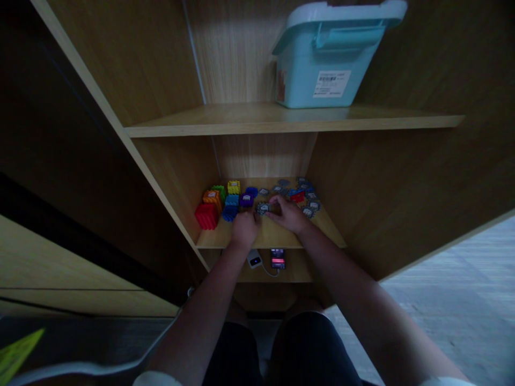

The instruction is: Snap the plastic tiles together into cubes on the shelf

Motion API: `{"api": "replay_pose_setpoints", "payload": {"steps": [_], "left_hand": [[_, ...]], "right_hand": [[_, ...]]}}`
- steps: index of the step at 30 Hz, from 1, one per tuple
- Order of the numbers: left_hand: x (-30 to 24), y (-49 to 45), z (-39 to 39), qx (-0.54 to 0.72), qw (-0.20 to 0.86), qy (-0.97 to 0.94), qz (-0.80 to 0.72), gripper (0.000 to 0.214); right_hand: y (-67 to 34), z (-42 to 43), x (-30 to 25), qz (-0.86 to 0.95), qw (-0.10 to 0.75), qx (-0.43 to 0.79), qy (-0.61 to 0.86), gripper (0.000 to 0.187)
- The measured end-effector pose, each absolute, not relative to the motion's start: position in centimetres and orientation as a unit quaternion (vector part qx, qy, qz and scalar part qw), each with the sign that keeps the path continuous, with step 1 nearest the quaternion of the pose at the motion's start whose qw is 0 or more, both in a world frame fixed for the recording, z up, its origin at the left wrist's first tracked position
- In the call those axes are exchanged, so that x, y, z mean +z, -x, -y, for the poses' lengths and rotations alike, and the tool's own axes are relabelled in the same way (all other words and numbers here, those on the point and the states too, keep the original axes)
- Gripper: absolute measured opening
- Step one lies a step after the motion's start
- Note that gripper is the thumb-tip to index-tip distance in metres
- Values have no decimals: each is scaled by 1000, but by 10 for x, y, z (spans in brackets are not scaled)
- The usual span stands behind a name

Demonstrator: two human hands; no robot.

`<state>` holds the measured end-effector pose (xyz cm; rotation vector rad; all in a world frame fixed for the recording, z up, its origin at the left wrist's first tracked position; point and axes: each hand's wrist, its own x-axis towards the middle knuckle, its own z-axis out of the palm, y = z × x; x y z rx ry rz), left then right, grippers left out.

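Note:
A grey piece with a toothed edge [263, 208] is between my two hands, low over the middle shelf. My right hand [287, 213] has its thumb and forefinger on the right edge of this piece. My left hand [245, 228] is closed at the piece's lower left; its fingers are mostly hidden. Left of the piece are a purple toothed stack [246, 200], a light blue one [232, 200] and a dark blue one [230, 213]. More grey toothed pieces [308, 212] lie scattered to the right, with red pieces [297, 197] among them.
Red [207, 216], orange [213, 198], green [219, 190] and yellow [234, 186] stacks stand at the shelf's left. A light blue bin [314, 80] rests on the upper shelf [241, 120]. Below are a lit phone [278, 259] and a white device [254, 259] with a cable.

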<state>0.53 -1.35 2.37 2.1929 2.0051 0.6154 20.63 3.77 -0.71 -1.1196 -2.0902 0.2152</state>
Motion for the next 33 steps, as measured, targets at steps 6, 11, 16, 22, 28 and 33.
{"api": "replay_pose_setpoints", "payload": {"steps": [6, 11, 16, 22, 28, 33], "left_hand": [[20, -5, 13, 184, 42, -716, -672, 36], [17, -5, 12, 185, 40, -726, -662, 35], [15, -5, 11, 187, 31, -727, -659, 36], [20, -7, 13, 179, 43, -723, -666, 37], [18, -7, 13, 179, 31, -726, -663, 37], [17, -7, 12, 162, 30, -726, -668, 36]], "right_hand": [[-206, -38, -7, 826, 364, 75, 424, 34], [-206, -39, -6, 831, 360, 80, 416, 32], [-205, -39, -6, 833, 350, 93, 418, 33], [-204, -38, -6, 834, 347, 88, 420, 34], [-204, -38, -6, 833, 342, 90, 425, 36], [-205, -42, -11, 836, 363, 71, 406, 36]]}}
